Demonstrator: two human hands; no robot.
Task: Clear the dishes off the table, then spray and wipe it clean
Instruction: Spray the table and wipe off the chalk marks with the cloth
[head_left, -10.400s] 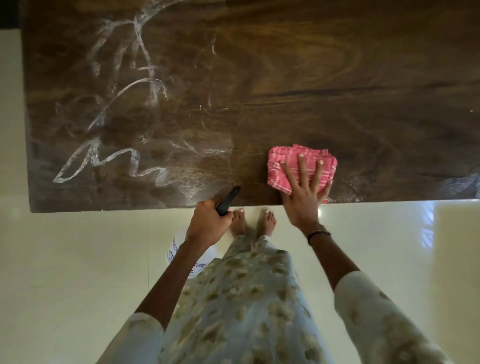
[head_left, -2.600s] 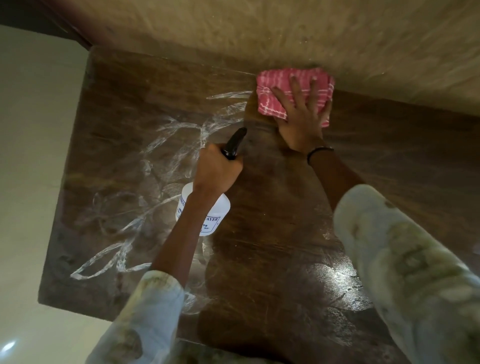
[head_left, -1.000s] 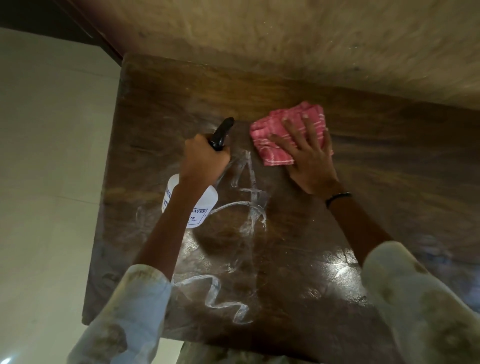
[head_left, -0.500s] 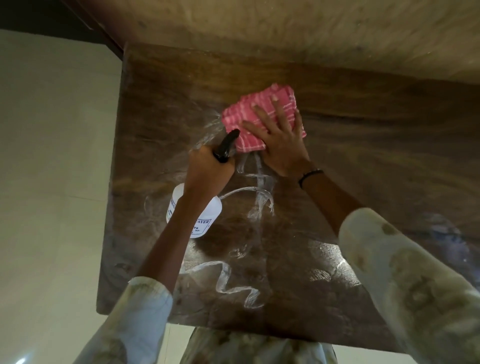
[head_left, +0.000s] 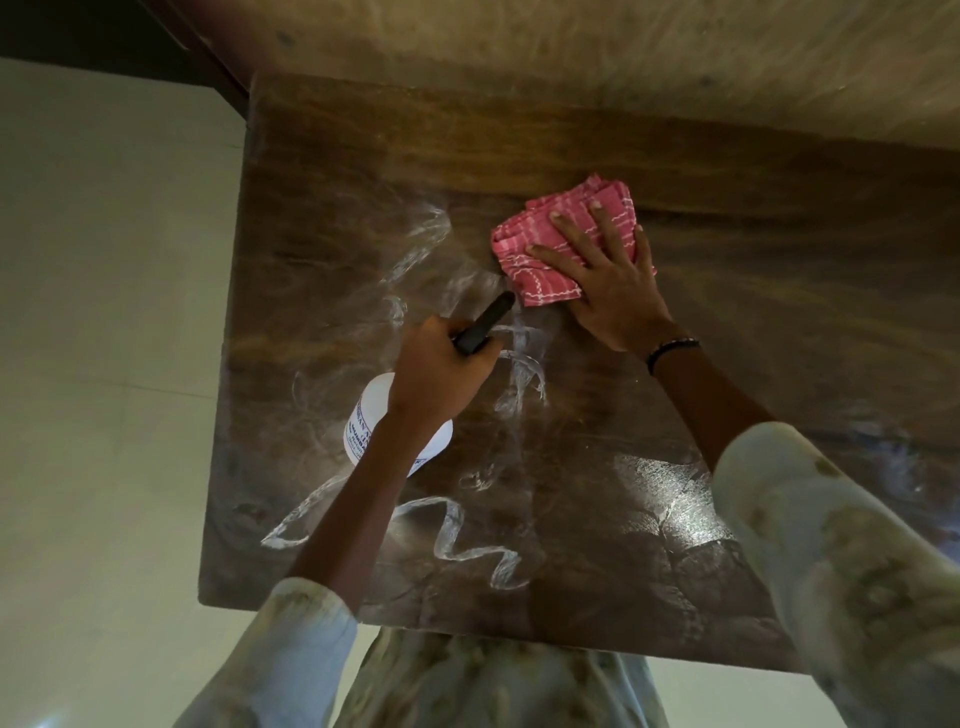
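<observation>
1. Overhead, the dark wooden desk (head_left: 727, 364) fills the view, its far edge against a tan wall (head_left: 571, 62) and its left edge bordering pale floor (head_left: 104, 364).
2. Right hand (head_left: 608, 291) lies flat, fingers (head_left: 566, 234) spread wide and pressing down on a folded pink checked cloth (head_left: 535, 260), which sits towards the far edge, nearer the far left corner than the right.
3. Left hand (head_left: 441, 374) is curled tight around the neck of a white spray bottle (head_left: 374, 426) with a printed label, held above the desk's left part; its black nozzle (head_left: 485, 322) points towards the cloth and ends just beside it.
4. White foamy streaks (head_left: 457, 535) squiggle over the desk's left half, from near the cloth down to the near edge.
5. A dark bracelet (head_left: 670, 351) circles the right wrist; both arms wear pale patterned sleeves (head_left: 857, 571).
</observation>
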